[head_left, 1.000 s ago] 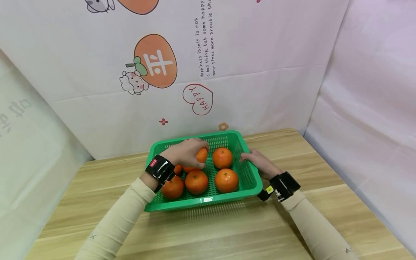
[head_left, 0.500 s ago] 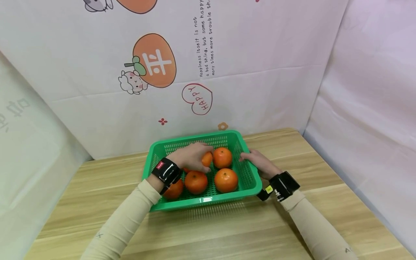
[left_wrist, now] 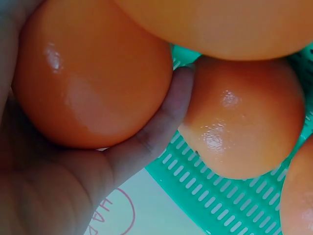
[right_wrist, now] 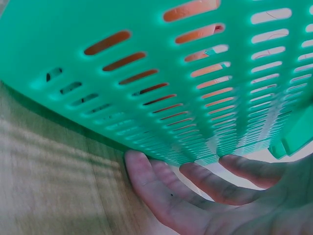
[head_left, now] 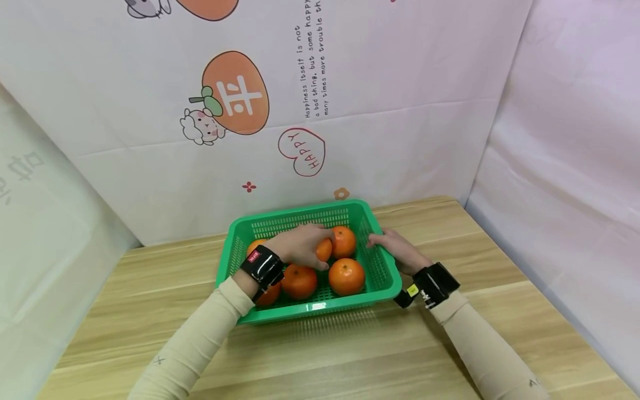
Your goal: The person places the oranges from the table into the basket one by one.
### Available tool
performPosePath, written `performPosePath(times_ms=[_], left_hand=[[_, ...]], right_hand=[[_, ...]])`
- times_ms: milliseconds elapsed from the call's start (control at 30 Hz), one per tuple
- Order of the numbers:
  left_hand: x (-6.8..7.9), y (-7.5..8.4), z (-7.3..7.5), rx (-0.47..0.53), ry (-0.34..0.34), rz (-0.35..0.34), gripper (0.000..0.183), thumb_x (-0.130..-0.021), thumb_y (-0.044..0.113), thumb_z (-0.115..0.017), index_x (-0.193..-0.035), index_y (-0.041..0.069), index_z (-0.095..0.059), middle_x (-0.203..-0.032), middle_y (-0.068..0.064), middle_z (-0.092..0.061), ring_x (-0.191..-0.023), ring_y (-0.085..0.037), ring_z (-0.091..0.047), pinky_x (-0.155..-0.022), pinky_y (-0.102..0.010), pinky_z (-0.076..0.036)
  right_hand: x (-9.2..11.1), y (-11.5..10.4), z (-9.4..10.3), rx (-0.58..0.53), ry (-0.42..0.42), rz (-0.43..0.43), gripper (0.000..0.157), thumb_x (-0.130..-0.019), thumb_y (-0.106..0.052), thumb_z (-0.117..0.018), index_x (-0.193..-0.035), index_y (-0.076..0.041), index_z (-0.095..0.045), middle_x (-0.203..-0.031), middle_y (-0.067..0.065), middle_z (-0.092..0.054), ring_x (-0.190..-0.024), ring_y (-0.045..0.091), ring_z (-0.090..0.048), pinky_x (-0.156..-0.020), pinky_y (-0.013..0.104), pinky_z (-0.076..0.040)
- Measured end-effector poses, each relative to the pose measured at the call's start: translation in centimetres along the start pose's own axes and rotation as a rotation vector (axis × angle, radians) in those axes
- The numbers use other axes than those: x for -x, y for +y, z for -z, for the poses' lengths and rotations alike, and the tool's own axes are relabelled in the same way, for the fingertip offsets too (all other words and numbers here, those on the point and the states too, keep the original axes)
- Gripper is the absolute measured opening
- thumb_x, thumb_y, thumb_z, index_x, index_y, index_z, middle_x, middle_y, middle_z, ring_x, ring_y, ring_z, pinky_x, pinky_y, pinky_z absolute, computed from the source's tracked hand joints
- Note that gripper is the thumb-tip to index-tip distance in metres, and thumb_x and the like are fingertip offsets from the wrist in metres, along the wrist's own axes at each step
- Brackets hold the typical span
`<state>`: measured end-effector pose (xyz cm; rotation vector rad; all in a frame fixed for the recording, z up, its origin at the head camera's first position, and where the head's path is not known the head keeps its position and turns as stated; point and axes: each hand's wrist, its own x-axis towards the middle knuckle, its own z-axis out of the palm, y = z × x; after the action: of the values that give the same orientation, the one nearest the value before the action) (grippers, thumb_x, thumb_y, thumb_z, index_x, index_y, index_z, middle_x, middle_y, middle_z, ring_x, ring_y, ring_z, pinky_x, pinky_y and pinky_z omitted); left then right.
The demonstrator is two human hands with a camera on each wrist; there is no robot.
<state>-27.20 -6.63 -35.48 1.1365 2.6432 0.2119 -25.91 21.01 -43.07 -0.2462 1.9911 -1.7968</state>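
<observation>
My left hand (head_left: 302, 244) reaches into a green plastic basket (head_left: 315, 306) and grips an orange (head_left: 324, 250). In the left wrist view the digits curl round this smooth orange (left_wrist: 93, 78), and another orange (left_wrist: 244, 122) lies close beyond. Whether the held one touches the basket floor, I cannot tell. At the basket's right side, my right hand (head_left: 400, 253) holds the rim, thumb over the top. Its fingers (right_wrist: 166, 196) press the slotted outer wall (right_wrist: 44, 34) in the right wrist view. Several more oranges (head_left: 347, 276) lie in the basket, partly hidden by the left hand.
The basket stands on a wood-grain table (head_left: 350, 355), near its back edge. A white printed cloth (head_left: 400, 128) hangs close behind it. Another pale cloth (head_left: 565, 178) closes off the right side.
My left hand has moved a little to the right and toward me inside the basket, the orange still in its grip. An orange at the back left shows again. The right hand stays on the rim.
</observation>
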Motion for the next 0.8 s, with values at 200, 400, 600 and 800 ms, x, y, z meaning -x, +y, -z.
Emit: performPosePath(times_ms=[200,400,600,800], left_hand=[[-0.3,0.5,-0.2,-0.051,-0.029,0.042,0.061,-0.088,0.035,-0.084,-0.142,0.02,-0.06,-0.135,-0.004,-0.065,-0.107,-0.019,-0.061,-0.091,-0.038,-0.054],[-0.6,0.9,-0.7,-0.098,-0.078,0.071,0.071,-0.086,0.044,-0.085,-0.147,0.02,-0.057,-0.143,-0.008,-0.062,-0.12,-0.025,-0.062,-0.093,-0.041,-0.057],[-0.9,1.2,-0.9,-0.129,-0.103,0.062,0.076,-0.084,0.045,-0.087,-0.148,0.018,-0.056,-0.144,-0.007,-0.063,-0.127,-0.025,-0.06,-0.103,-0.04,-0.055],[-1.3,1.6,-1.0,-0.158,-0.13,0.067,0.071,-0.085,0.04,-0.087,-0.146,0.018,-0.057,-0.142,-0.005,-0.063,-0.12,-0.021,-0.062,-0.099,-0.038,-0.056]], right_hand=[[-0.1,-0.1,-0.1,0.002,0.005,-0.003,0.069,-0.093,-0.013,-0.049,-0.158,0.004,-0.03,-0.144,0.037,-0.051,-0.112,0.034,-0.069,-0.086,0.044,-0.064],[-0.3,-0.1,-0.4,0.009,0.011,-0.004,0.068,-0.092,-0.015,-0.05,-0.155,0.005,-0.034,-0.144,0.036,-0.052,-0.114,0.034,-0.068,-0.088,0.044,-0.063],[-0.2,-0.3,-0.4,0.021,0.028,-0.008,0.067,-0.092,-0.015,-0.051,-0.154,0.005,-0.036,-0.143,0.036,-0.053,-0.112,0.032,-0.069,-0.088,0.044,-0.064],[0.0,-0.1,-0.2,0.014,0.017,0.002,0.068,-0.092,-0.014,-0.051,-0.155,0.006,-0.034,-0.143,0.038,-0.052,-0.11,0.032,-0.07,-0.087,0.044,-0.064]])
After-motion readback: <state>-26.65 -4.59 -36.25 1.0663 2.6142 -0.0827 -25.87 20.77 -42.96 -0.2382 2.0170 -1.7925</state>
